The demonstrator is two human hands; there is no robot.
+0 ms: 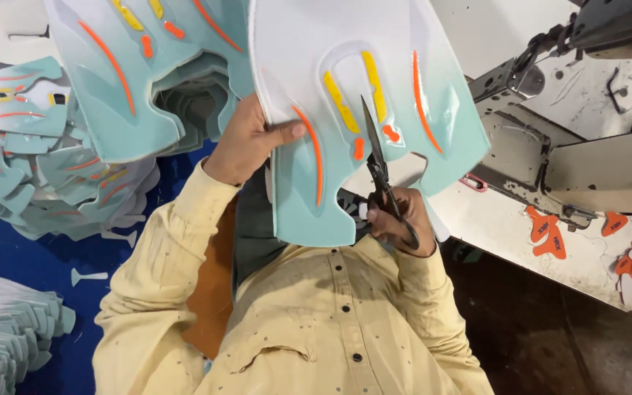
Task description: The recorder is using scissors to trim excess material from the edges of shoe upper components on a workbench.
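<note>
Our left-hand fingers (287, 132) are pinched on the edge of a pale turquoise and white shoe upper panel (352, 95), thumb lying flat across its face beside a curved orange stripe. The left hand (246, 143) holds that panel up in the middle of the frame, its top running off the upper edge. Our right-hand fingers (385, 219) are closed through the loops of a pair of dark scissors (380, 172), whose blades point upward and lie against the panel between its yellow stripes and a small orange mark. The right hand (400, 223) sits just below the panel's lower notch, centre right.

Our yellow shirt sleeves and buttoned front fill the lower middle. At upper left, a heap of similar panels (74, 110) fans out over a blue surface (9, 256), with another neat stack (5, 336) at lower left. At right, a grey sewing machine (565, 132) stands on a worn white tabletop (506, 219), where small orange cut pieces (546, 230) lie scattered near the edge.
</note>
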